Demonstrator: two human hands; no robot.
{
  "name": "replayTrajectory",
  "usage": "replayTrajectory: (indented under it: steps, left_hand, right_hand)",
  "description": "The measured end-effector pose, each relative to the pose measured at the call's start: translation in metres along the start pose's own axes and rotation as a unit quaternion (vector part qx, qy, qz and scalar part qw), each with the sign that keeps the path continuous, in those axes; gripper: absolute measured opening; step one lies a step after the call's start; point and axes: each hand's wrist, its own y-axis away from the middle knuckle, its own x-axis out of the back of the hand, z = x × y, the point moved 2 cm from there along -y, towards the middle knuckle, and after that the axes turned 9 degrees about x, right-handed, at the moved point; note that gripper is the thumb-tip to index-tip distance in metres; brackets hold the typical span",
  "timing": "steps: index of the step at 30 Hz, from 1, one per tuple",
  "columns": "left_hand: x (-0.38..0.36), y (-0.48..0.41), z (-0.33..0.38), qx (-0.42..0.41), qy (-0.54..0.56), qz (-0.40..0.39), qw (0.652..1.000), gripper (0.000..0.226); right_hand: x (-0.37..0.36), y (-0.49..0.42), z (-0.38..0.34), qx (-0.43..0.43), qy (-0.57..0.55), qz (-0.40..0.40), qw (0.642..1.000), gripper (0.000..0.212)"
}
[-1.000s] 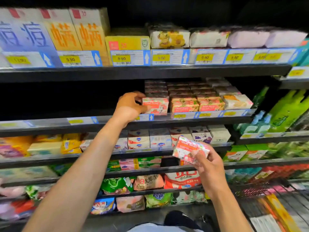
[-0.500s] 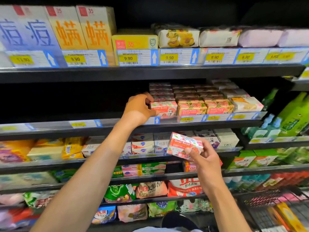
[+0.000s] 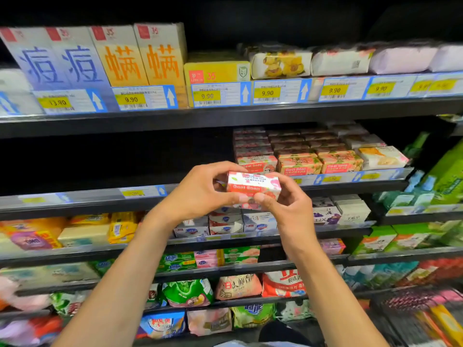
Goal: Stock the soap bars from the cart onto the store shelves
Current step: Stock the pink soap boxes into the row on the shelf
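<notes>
A pink-and-white Goat Soap bar (image 3: pixel 253 187) is held in front of the second shelf (image 3: pixel 100 199), between both hands. My left hand (image 3: pixel 200 191) grips its left end with thumb below and fingers on top. My right hand (image 3: pixel 288 204) pinches its right end and lower edge. Just behind, rows of the same soap bars (image 3: pixel 298 156) are stacked on the right part of that shelf. The shelf's left part is dark and bare.
Boxed soaps (image 3: pixel 140 56) and price tags (image 3: pixel 208 95) fill the top shelf. Lower shelves hold white soap boxes (image 3: pixel 225 222), yellow bars (image 3: pixel 85 234) and bagged goods (image 3: pixel 238 286). Green bottles (image 3: pixel 448 176) stand at right. A wire cart (image 3: pixel 421 314) sits at bottom right.
My left hand left the bar on the shelf and came down to the soap bar. My right hand raised that bar, and both hands now hold it.
</notes>
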Motion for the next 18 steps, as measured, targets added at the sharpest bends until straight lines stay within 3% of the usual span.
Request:
replayTrajectory:
  steps: [7, 12, 15, 18]
  left_hand:
    - [0.035, -0.019, -0.003, 0.032, 0.028, 0.03, 0.999, 0.036]
    - [0.06, -0.056, -0.033, 0.118, 0.086, 0.09, 0.985, 0.037]
    - [0.068, -0.074, -0.054, 0.126, 0.092, 0.105, 0.982, 0.044]
    - [0.076, -0.094, -0.074, 0.125, 0.055, 0.107, 0.985, 0.048]
  right_hand:
    - [-0.013, -0.019, 0.003, 0.072, 0.133, -0.023, 0.988, 0.04]
    - [-0.003, -0.023, 0.03, 0.216, 0.358, -0.075, 0.905, 0.028]
    - [-0.003, -0.021, 0.047, 0.267, 0.42, -0.111, 0.86, 0.03]
    - [-0.002, -0.019, 0.065, 0.281, 0.454, -0.117, 0.837, 0.032]
